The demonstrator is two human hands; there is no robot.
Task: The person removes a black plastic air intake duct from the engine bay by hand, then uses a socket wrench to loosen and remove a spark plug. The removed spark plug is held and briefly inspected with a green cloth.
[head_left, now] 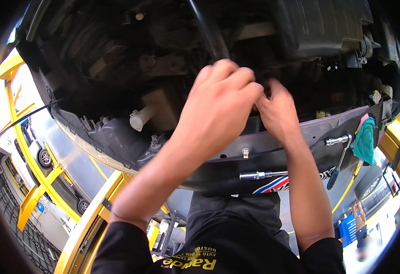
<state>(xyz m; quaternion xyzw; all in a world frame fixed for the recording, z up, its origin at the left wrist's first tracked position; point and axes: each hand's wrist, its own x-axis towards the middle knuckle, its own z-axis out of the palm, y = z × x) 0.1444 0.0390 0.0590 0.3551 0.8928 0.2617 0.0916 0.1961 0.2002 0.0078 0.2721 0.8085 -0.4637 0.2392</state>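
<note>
Over the dark engine bay [113,77] of a car, both of my arms reach forward from below. My left hand [223,100] is closed in a fist, slightly blurred, its knuckles at the lower end of a black tube-like bar [207,29]. Whatever sits inside that fist is hidden. Close beside it, my right hand [278,109] has its fingers curled inward and thumb pressed toward the left hand; what it pinches cannot be made out. A pale reservoir neck with a white cap [137,121] stands left of my hands.
A socket on an extension bar [259,175] lies along the front edge. Farther right rest a ratchet with a blue handle [340,162] and a green cloth [365,141]. Yellow lift frames [49,182] stand at the left. Another person's hand [358,217] shows at lower right.
</note>
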